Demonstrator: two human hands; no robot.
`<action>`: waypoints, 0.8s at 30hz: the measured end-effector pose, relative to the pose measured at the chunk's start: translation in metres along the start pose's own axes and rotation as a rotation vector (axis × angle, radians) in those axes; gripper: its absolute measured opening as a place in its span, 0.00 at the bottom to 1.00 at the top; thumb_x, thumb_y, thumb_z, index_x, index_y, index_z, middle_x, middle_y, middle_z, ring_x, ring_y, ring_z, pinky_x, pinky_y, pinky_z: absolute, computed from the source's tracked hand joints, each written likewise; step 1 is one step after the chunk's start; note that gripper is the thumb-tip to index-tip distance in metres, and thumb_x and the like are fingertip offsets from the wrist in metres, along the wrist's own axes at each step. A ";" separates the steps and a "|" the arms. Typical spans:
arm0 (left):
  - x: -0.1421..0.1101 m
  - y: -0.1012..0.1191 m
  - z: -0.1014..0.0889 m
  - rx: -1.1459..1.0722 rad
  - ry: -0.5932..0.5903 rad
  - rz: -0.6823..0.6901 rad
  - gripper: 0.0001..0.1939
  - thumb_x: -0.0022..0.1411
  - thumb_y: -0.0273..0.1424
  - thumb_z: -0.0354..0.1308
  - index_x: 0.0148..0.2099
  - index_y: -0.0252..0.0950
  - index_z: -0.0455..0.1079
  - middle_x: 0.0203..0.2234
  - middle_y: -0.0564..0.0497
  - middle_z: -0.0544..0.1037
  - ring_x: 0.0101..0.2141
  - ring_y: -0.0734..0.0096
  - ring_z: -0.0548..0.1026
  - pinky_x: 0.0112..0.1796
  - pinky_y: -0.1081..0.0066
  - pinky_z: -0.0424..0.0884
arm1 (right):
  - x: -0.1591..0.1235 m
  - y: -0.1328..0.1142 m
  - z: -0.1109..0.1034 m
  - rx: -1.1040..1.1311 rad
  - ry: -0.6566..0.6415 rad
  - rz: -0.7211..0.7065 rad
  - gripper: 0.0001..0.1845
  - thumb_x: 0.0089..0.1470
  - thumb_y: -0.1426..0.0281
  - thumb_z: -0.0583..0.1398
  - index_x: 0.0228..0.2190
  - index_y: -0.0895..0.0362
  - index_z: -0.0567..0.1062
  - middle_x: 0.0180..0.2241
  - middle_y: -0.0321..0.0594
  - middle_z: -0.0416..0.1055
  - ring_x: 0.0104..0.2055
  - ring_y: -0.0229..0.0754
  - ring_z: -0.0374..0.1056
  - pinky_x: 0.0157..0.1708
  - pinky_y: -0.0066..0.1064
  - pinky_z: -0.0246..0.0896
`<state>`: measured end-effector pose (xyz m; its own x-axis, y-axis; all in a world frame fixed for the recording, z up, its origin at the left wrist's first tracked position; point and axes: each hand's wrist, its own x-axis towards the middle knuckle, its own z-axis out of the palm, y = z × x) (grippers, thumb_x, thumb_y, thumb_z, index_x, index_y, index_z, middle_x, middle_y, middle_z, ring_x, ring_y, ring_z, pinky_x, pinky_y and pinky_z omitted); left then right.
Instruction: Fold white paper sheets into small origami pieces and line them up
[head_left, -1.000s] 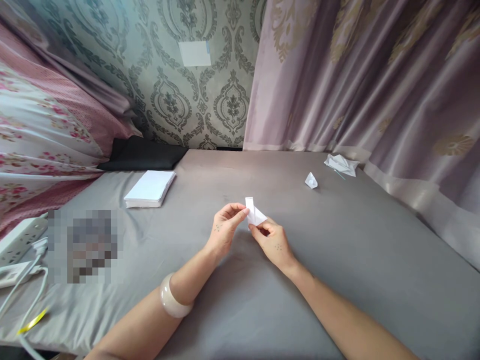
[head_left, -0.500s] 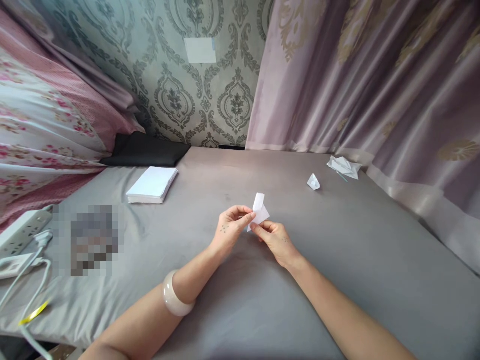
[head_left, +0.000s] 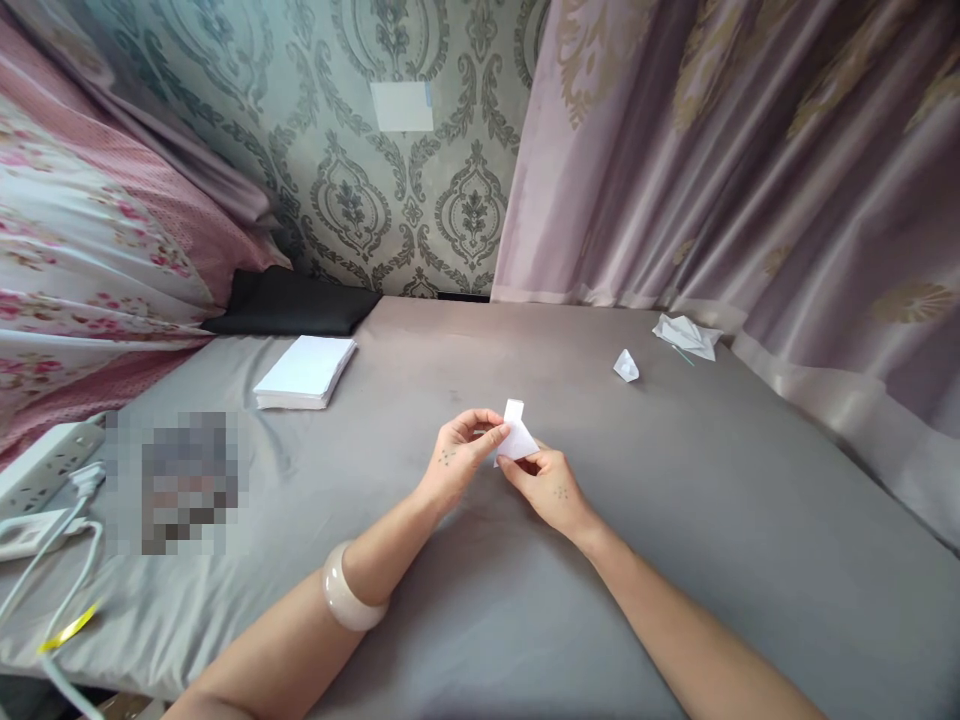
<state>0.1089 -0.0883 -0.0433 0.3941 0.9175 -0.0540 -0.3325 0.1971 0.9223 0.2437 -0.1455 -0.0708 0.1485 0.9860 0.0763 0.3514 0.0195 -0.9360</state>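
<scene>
A small folded piece of white paper is held above the grey cloth surface, between both hands. It has a narrow strip standing up at the top and a wider, slanted part below. My left hand pinches its left edge between thumb and fingers; a pale bangle circles that forearm. My right hand grips the lower part, thumb on the near face. The right fingers are mostly hidden behind the paper and the hand.
A stack of white paper lies at the left, before a black folded item. At the right are a small folded paper shape and crumpled papers. Power strips with cables sit at the left edge. Curtains hang behind.
The upper strip of the paper now looks shorter and narrower, and the lower part shows wider. My right hand has shifted slightly down and left along it.
</scene>
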 end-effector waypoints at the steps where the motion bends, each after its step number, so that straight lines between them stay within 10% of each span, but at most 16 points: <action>1: 0.000 0.000 -0.001 -0.002 -0.011 -0.002 0.09 0.51 0.33 0.67 0.32 0.34 0.73 0.28 0.53 0.74 0.31 0.75 0.69 0.34 0.73 0.63 | 0.000 0.000 0.000 -0.010 0.000 0.008 0.18 0.51 0.60 0.60 0.20 0.60 0.73 0.26 0.36 0.65 0.25 0.34 0.59 0.25 0.28 0.53; 14: -0.001 0.003 -0.004 -0.073 -0.325 -0.081 0.08 0.58 0.33 0.63 0.36 0.33 0.75 0.34 0.48 0.76 0.37 0.69 0.71 0.43 0.68 0.63 | -0.002 -0.044 -0.037 0.219 0.041 -0.132 0.12 0.56 0.63 0.59 0.37 0.56 0.78 0.34 0.40 0.75 0.36 0.40 0.70 0.37 0.30 0.63; 24: -0.004 0.004 -0.003 -0.093 -0.343 -0.090 0.09 0.58 0.34 0.63 0.38 0.34 0.76 0.33 0.48 0.76 0.37 0.69 0.71 0.43 0.68 0.64 | -0.006 -0.048 -0.037 0.294 -0.088 -0.200 0.12 0.55 0.65 0.59 0.40 0.54 0.78 0.37 0.40 0.74 0.38 0.39 0.69 0.38 0.31 0.64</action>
<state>0.1040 -0.0900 -0.0409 0.6847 0.7287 0.0132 -0.3540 0.3167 0.8800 0.2603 -0.1584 -0.0131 0.0190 0.9681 0.2500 0.0824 0.2477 -0.9653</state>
